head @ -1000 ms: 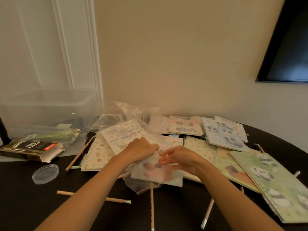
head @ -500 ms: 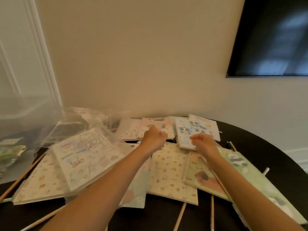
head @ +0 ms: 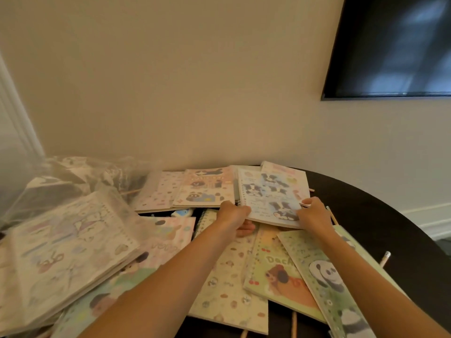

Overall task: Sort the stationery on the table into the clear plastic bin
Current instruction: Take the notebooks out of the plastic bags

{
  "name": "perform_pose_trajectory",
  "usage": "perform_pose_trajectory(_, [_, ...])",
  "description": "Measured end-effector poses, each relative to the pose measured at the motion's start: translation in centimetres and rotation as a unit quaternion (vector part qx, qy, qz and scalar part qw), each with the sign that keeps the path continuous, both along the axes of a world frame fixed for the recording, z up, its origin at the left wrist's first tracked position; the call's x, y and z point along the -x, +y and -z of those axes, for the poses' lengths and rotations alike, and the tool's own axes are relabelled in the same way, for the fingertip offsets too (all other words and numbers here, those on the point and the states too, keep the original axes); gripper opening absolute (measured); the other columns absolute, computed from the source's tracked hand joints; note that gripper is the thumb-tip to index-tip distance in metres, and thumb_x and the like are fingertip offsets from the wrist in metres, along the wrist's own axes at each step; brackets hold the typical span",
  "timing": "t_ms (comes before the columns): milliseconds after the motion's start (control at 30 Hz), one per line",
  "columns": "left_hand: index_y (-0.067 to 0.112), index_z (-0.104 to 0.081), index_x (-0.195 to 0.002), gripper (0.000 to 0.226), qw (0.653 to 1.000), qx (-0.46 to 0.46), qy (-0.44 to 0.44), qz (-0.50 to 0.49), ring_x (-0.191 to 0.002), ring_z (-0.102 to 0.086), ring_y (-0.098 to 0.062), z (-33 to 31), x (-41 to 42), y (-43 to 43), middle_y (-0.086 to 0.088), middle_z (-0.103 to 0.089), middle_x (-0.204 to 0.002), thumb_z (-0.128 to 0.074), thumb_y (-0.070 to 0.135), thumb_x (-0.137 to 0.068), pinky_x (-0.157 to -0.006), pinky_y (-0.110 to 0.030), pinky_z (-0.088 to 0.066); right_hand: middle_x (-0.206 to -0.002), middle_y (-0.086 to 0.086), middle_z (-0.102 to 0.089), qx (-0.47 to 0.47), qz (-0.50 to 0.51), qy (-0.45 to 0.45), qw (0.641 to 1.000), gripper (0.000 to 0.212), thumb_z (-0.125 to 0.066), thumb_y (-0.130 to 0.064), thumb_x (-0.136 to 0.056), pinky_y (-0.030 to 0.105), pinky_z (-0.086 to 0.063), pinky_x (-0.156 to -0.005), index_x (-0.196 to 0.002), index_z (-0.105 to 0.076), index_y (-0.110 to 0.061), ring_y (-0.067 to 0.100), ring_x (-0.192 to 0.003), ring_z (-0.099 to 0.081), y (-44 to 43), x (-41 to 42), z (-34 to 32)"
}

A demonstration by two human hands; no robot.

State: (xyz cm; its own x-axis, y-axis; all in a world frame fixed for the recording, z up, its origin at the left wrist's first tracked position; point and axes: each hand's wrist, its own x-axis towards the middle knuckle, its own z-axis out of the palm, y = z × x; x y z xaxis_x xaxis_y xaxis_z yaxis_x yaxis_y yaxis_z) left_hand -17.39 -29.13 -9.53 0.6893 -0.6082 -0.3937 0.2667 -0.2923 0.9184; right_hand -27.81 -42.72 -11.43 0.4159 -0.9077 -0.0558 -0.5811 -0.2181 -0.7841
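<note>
Fingers of your left hand [head: 232,215] and right hand [head: 313,215] clamp the near corners of the blue dog-print paper notebook [head: 268,197], pointing away.

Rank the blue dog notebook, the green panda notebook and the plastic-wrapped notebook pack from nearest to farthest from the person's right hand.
1. The blue dog notebook: the right hand grips its right edge.
2. The green panda notebook: just behind that hand, toward the person.
3. The plastic-wrapped notebook pack: far over on the left.
</note>
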Motion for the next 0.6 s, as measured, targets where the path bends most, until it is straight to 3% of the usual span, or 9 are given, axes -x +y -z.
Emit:
perform_pose_trajectory(100, [-0.003,-0.046,-0.123,0.029,0.999,0.03,-0.018,-0.008,-0.066,-0.064,-0.022,-0.7,0.4,-0.2,-0.02,-0.065,-0.102,-0.046,0.005,-0.095,-0.065,-0.033,-0.058,-0.127,0.011,-0.049,-0.006,0.021,-0.043,0.999,0.042,-0.049,-0.006,-0.092,0.029,-0.042,-0.071,-0.132,-0.041,-0.015,0.016,-0.092,-0.043,0.2,0.2,-0.2])
perform_pose_trajectory(200, [-0.003,-0.048,-0.119,0.024,0.996,0.087,-0.035,-0.007,-0.064,-0.065,-0.02,-2.1,1.1,0.5,-0.018,-0.064,-0.1,-0.044,0.005,-0.097,-0.055,-0.026,-0.057,-0.126,0.006,-0.05,0.002,0.025,-0.072,0.997,0.035,-0.054,-0.01,-0.09,0.03,-0.042,-0.075,-0.124,-0.047,-0.017,0.015,-0.096,-0.045,0.5,0.3,-0.6])
perform_pose_trajectory(300, [0.001,-0.052,-0.118,0.023,0.986,0.141,-0.085,-0.005,-0.067,-0.068,-0.021,-3.3,1.5,2.1,-0.018,-0.066,-0.103,-0.043,0.007,-0.098,-0.061,-0.025,-0.058,-0.119,0.003,-0.052,-0.019,0.007,-0.122,0.992,0.028,-0.056,-0.014,-0.09,0.026,-0.04,-0.069,-0.117,-0.05,-0.019,0.009,-0.087,-0.048,1.7,0.2,-1.9])
perform_pose_trajectory(400, [0.002,-0.055,-0.114,0.02,0.977,0.198,-0.083,-0.012,-0.072,-0.069,-0.023,-4.6,1.7,4.4,-0.017,-0.066,-0.105,-0.044,0.007,-0.098,-0.063,-0.026,-0.059,-0.094,-0.003,-0.052,-0.082,-0.013,-0.206,0.975,0.033,-0.057,-0.018,-0.091,0.024,-0.043,-0.059,-0.123,-0.046,-0.017,0.009,-0.077,-0.051,3.5,-0.1,-3.4])
perform_pose_trajectory(500, [0.003,-0.056,-0.111,0.018,0.971,0.228,-0.074,-0.005,-0.081,-0.069,-0.03,-5.6,1.4,7.4,-0.017,-0.067,-0.105,-0.045,0.006,-0.097,-0.073,-0.034,-0.059,-0.095,0.002,-0.061,-0.17,-0.039,-0.246,0.953,0.041,-0.061,-0.029,-0.088,0.037,-0.053,-0.076,-0.123,-0.046,-0.015,0.02,-0.091,-0.06,5.7,-0.5,-4.7])
perform_pose_trajectory(600, [0.002,-0.059,-0.102,0.016,0.964,0.258,-0.063,0.017,-0.079,-0.07,-0.032,-6.4,0.8,11.2,-0.016,-0.07,-0.097,-0.044,0.006,-0.096,-0.074,-0.037,-0.059,-0.098,0.009,-0.068,-0.288,-0.088,-0.321,0.898,0.013,-0.063,-0.021,-0.088,0.032,-0.056,-0.062,-0.096,-0.063,-0.011,0.019,-0.073,-0.067,8.2,-0.3,-5.9])
